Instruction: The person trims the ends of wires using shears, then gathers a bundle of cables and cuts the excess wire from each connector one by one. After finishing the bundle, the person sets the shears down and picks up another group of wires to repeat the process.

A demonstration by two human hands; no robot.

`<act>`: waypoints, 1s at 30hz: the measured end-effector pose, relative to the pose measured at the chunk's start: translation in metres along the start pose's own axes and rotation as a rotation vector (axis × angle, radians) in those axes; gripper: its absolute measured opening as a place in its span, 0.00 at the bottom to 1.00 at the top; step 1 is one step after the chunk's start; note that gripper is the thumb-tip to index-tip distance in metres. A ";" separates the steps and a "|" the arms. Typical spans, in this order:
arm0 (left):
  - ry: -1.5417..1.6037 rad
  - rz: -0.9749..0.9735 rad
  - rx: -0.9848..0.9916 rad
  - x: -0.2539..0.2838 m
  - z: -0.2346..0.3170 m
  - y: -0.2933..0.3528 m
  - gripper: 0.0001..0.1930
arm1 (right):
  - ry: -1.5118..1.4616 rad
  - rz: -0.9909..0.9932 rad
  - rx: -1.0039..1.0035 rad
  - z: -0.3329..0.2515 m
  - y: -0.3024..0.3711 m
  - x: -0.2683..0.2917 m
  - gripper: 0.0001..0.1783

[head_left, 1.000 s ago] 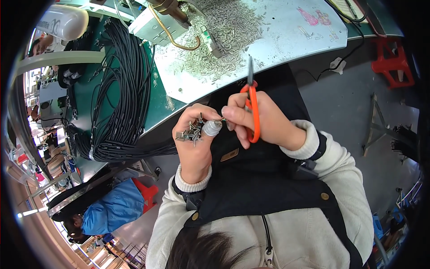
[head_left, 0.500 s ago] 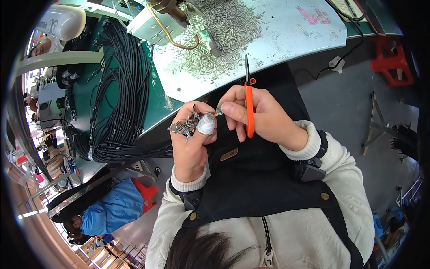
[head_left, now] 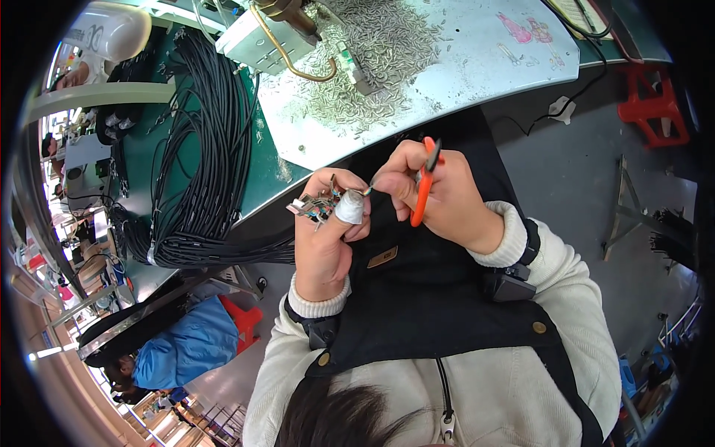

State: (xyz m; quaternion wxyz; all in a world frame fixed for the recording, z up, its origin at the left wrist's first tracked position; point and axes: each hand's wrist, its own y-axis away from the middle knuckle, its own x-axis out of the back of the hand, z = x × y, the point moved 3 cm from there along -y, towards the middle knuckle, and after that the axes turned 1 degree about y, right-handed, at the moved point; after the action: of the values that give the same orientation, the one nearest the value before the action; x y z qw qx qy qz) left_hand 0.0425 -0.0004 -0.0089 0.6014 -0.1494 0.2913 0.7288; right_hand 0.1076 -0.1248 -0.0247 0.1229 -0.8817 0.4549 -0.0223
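Note:
My left hand (head_left: 322,253) is closed around a bundle of cable ends (head_left: 316,207), with small metal pieces and thin coloured wires sticking out beside the thumb. White tape (head_left: 348,210) wraps that thumb. My right hand (head_left: 465,200) holds orange-handled snips (head_left: 422,195) against the palm, their dark tip pointing up and away. Its thumb and forefinger also pinch fine coloured wires (head_left: 368,191) by the taped thumb tip. How the wires lie between those fingertips is too small to make out.
Small metal pieces (head_left: 380,67) lie heaped on the white tabletop (head_left: 491,82), beside a machine (head_left: 261,48) with a bent brass tube. A thick bundle of black cables (head_left: 201,149) rests on the green table at left. Red stools (head_left: 652,108) and a person in blue (head_left: 190,346) are further off.
The snips have turned in my right hand, so their tip now looks foreshortened instead of long and upright. Both hands have shifted slightly right, still meeting at the fine wires.

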 end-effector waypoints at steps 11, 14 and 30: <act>-0.403 0.098 -0.161 -0.001 0.002 0.003 0.06 | -0.307 -0.089 -0.463 -0.002 0.003 -0.001 0.08; -0.359 0.047 -0.105 0.001 -0.001 0.005 0.06 | -0.198 -0.144 -0.447 -0.008 0.002 -0.001 0.08; -0.336 0.113 -0.042 -0.002 -0.003 -0.001 0.06 | 0.047 0.009 -0.263 -0.004 0.004 0.001 0.09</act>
State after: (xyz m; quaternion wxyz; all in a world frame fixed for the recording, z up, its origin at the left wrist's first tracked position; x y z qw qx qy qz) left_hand 0.0439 -0.0033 -0.0102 0.5964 -0.0214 0.1792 0.7821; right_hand 0.1039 -0.1285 -0.0223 -0.0045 -0.8873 0.4608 0.0172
